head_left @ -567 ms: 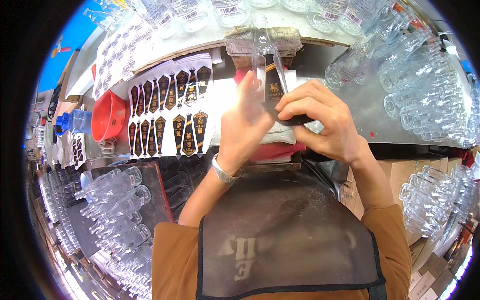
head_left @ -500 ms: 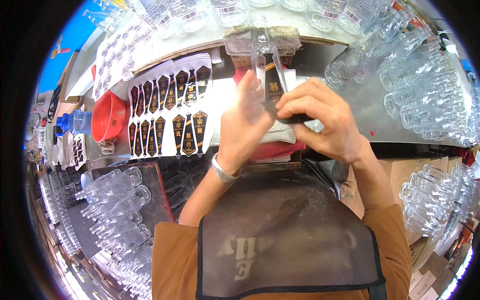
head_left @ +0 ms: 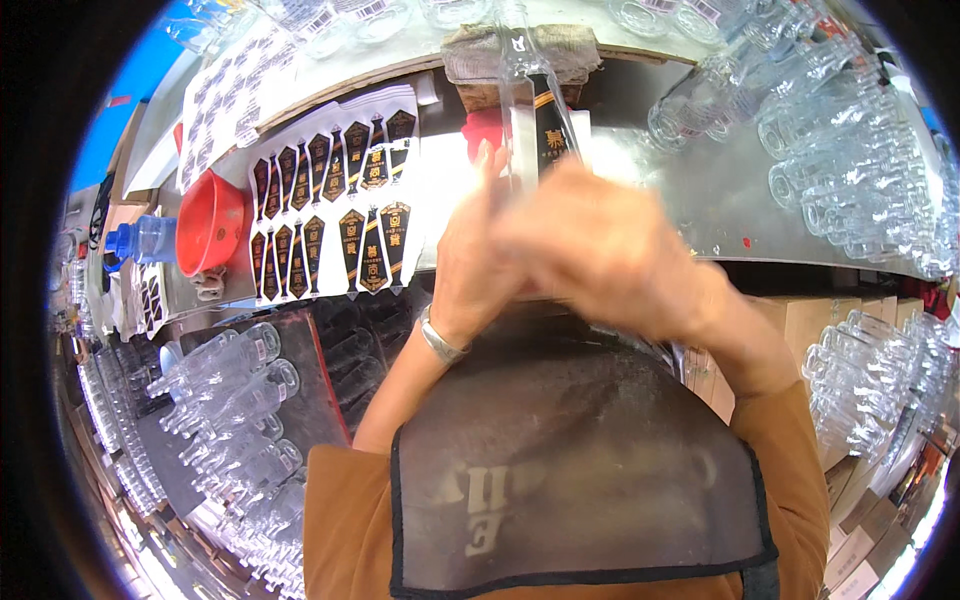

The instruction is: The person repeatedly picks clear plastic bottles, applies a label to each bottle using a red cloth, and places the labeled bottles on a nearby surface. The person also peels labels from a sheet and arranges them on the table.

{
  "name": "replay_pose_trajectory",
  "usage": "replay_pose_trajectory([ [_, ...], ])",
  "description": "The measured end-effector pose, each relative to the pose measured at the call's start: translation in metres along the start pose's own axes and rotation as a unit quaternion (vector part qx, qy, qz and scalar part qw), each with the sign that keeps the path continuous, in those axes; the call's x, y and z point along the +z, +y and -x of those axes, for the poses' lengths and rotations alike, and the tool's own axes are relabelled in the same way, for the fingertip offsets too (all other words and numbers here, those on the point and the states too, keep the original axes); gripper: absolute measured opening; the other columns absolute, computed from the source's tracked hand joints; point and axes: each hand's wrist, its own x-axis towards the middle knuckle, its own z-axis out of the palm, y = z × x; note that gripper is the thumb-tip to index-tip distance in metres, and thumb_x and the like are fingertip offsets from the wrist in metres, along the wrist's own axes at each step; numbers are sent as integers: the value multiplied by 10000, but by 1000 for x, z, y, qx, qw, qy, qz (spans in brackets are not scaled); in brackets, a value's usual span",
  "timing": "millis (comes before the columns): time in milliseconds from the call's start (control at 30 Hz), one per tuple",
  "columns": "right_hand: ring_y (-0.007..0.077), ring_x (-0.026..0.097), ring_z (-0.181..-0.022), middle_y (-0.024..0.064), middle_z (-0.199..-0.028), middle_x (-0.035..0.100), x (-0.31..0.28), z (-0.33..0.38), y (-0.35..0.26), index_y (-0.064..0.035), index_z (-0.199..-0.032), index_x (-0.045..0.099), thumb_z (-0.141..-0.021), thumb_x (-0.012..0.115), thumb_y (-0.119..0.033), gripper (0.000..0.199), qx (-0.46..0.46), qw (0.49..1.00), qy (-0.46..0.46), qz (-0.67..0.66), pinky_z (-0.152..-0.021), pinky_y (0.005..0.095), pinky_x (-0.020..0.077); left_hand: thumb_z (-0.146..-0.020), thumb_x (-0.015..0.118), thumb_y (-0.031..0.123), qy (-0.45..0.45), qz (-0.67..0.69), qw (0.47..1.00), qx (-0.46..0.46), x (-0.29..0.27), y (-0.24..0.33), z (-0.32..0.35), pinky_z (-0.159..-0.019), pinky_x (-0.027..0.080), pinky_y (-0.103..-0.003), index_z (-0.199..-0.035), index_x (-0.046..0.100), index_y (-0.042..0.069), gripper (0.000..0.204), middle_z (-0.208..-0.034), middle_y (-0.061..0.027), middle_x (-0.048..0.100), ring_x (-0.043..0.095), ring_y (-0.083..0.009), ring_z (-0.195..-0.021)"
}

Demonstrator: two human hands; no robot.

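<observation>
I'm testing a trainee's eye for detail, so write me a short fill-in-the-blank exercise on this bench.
1. The round bowl left of the sheet of labels is ____.
2. The metal bracelet sits on the person's ____ wrist.
3. The cap on the plastic jug beside the bowl is ____.
4. The sleeves are coloured ____.

Missing words: red; left; blue; brown.

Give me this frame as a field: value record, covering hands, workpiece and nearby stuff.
Left hand: by the bottle's left side, partly behind the other hand; contact unclear
Right hand: blurred, in front of the bottle's lower end; grip hidden
Workpiece: clear glass bottle, neck end over a pale cloth
Bottle label: black with gold
Left side: white label sheet, then red bowl
Right side: clear bottles, piled
</observation>
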Motion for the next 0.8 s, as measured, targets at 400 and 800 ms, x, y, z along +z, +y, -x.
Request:
replay_pose_trajectory([
  [400, 191, 678, -771, 125, -899, 692, -5, -10, 59, -11, -1071, 692, -874, 666, -116, 224, 129, 989, 5, -68, -702, 318, 532, -764, 820, 91, -3, 112, 991, -70, -2, -1, 1, -1077, 433, -376, -1560, 249, 2, 984, -1460, -224, 506, 552, -272, -1293],
  [800, 294, 649, -924, 99, -1016, 699, -9, 39, 43, -50, -978, 685, -671, 689, 52, 323, 86, 983, 106, -122, -814, 369, 540, -735, 806, 64, 2, 142, 987, -75, -1, -14, 2, -1023, 465, -354, -1552, 285, -5, 971, -1350, -189, 599, 611, -238, -1171],
])
